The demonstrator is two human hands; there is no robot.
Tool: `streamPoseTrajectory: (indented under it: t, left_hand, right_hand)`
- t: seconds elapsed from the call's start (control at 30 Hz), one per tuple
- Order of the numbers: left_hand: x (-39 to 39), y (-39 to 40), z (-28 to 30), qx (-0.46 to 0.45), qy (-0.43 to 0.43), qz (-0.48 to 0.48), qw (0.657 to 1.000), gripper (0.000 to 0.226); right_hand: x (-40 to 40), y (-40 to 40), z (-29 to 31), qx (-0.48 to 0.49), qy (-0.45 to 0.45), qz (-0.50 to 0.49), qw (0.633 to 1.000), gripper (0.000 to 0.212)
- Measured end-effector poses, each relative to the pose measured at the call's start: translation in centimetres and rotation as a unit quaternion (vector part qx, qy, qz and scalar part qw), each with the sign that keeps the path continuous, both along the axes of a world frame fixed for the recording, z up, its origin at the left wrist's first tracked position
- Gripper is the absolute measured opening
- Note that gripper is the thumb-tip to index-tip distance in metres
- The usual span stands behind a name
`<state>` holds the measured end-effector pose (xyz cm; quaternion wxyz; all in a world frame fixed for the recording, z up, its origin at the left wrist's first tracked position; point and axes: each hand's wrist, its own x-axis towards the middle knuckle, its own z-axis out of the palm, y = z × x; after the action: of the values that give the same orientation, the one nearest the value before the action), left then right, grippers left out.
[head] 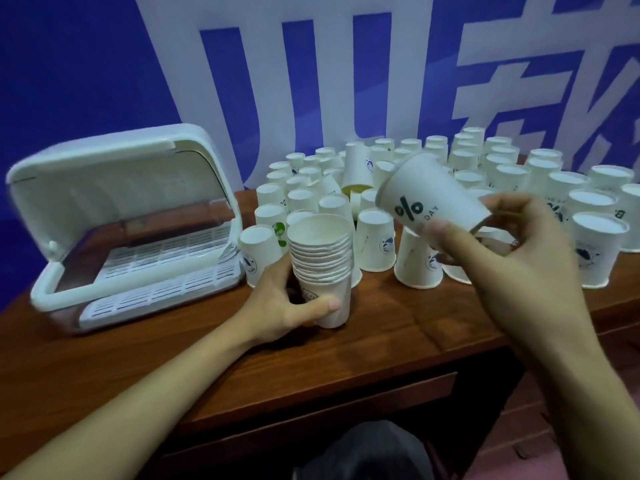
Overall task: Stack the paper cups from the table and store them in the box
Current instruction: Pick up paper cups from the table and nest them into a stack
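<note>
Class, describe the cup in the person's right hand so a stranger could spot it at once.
Start at the wooden table crowded with upside-down cups. Above them, the right hand holds one tilted cup in the air. Only it shows a large black "%" and "DAY".

Blue wall banner (86,64) with large white characters, dark trouser knee (363,452)

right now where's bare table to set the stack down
Bare wood runs along the brown wooden table's near edge, in front of the upright stack of white paper cups and between the open white plastic box and the upside-down white paper cups. Those crowd the far right.
</note>
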<state>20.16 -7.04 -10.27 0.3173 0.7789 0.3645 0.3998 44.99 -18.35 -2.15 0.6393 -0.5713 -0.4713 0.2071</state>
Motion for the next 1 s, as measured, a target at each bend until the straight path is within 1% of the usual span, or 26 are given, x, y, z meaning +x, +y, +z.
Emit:
streamPoseTrajectory:
  t: [0.03, 0.07, 0.1, 0.13, 0.2, 0.23, 0.33, 0.37, 0.43, 0.53, 0.63, 0.7, 0.73, 0.87, 1.0]
  left_hand:
    - [0.0, 0.1, -0.1, -0.001, 0.0, 0.0, 1.0, 0.063]
    - [0.0, 0.3, -0.1, 0.0, -0.001, 0.0, 1.0, 0.061]
    - [0.0, 0.4, -0.1, 0.001, -0.002, -0.002, 1.0, 0.06]
    - [0.0, 0.5, -0.1, 0.003, -0.003, -0.007, 1.0, 0.061]
    - [-0.1, 0.7, -0.2, 0.013, -0.002, -0.013, 1.0, 0.064]
    - [-0.1, 0.8, -0.2, 0.019, -0.001, -0.013, 1.0, 0.064]
    - [-0.2, 0.8, -0.5, 0.022, -0.011, -0.012, 1.0, 0.058]
    - [-0.2, 0.8, -0.5, 0.019, -0.018, -0.01, 1.0, 0.055]
    - [-0.2, 0.9, -0.4, 0.012, -0.029, -0.005, 0.999, 0.051]
    - [-0.3, 1.1, -0.7, 0.006, -0.021, -0.001, 1.0, 0.055]
    - [-0.4, 1.3, -0.8, 0.002, -0.017, 0.004, 1.0, 0.057]
    - [-0.4, 1.4, -0.6, 0.005, -0.02, -0.003, 1.0, 0.064]
    - [-0.3, 1.4, -0.5, 0.005, -0.019, -0.007, 1.0, 0.065]
    - [-0.2, 1.0, -0.4, 0.003, -0.02, -0.003, 1.0, 0.059]
    - [-0.3, 1.0, -0.4, 0.011, -0.039, 0.018, 0.999, 0.061]
  right_hand:
    - [-0.6, 0.3, 0.4, 0.019, 0.06, 0.038, 0.997, 0.044]
    - [-1.5, 0.8, 0.6, 0.041, 0.101, 0.068, 0.992, 0.048]
    - [-2.5, 1.5, 0.8, 0.06, 0.111, 0.086, 0.988, 0.054]
    - [-3.7, 2.3, 0.8, 0.072, 0.097, 0.093, 0.988, 0.059]
    - [-6.1, 3.9, 0.5, 0.075, 0.032, 0.093, 0.992, 0.068]
    - [-7.1, 4.5, 0.2, 0.069, 0.001, 0.093, 0.993, 0.067]
    - [-8.7, 6.1, -1.2, 0.047, -0.091, 0.062, 0.993, 0.048]
    - [-8.9, 6.4, -1.7, 0.04, -0.128, 0.05, 0.99, 0.045]
    - [-9.1, 6.6, -2.5, 0.017, -0.166, 0.036, 0.985, 0.054]
    - [-8.6, 6.2, -3.1, 0.002, -0.155, 0.052, 0.986, 0.064]
    - [-8.1, 6.0, -3.2, 0.025, -0.081, 0.121, 0.989, 0.085]
    - [-8.1, 6.3, -2.7, 0.04, -0.052, 0.165, 0.984, 0.088]
    - [-8.2, 6.5, -2.4, 0.042, -0.051, 0.178, 0.982, 0.087]
    - [-9.1, 7.5, -2.1, 0.046, -0.113, 0.165, 0.979, 0.079]
    - [-9.2, 8.0, -3.2, 0.039, -0.161, 0.106, 0.981, 0.074]
